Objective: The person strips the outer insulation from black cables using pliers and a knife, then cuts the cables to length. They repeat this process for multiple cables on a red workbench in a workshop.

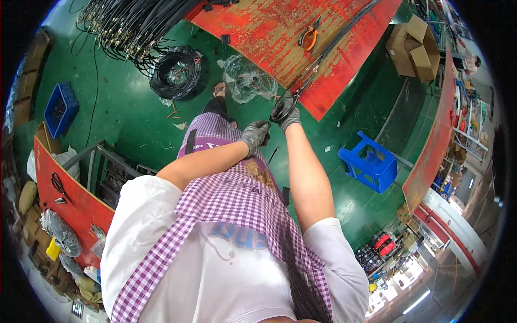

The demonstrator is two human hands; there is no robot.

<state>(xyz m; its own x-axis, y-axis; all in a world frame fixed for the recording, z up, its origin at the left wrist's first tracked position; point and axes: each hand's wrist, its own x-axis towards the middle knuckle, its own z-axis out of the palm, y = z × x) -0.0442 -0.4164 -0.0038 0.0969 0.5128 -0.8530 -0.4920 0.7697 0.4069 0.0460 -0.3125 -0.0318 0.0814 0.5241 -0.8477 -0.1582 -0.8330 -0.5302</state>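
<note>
Both of my hands wear grey gloves and meet in front of my apron, close to the near corner of the red table (336, 86). My right hand (286, 113) is closed around a bundle of black cables (327, 51), which stretches back across the tabletop to the far right edge. Just left of it and lower, my left hand (254, 137) has its fingers curled around a thin black cable end by the right hand; the fingers partly hide it. Orange-handled pliers (309, 39) lie on the table beside the cables.
A large heap of black cables (126, 29) hangs at the far left, above a coiled cable (175, 72) on the green floor. Clear plastic bags (245, 78) lie near my foot. A blue stool (371, 161) stands right, a cardboard box (413, 49) behind it, a blue crate (60, 110) left.
</note>
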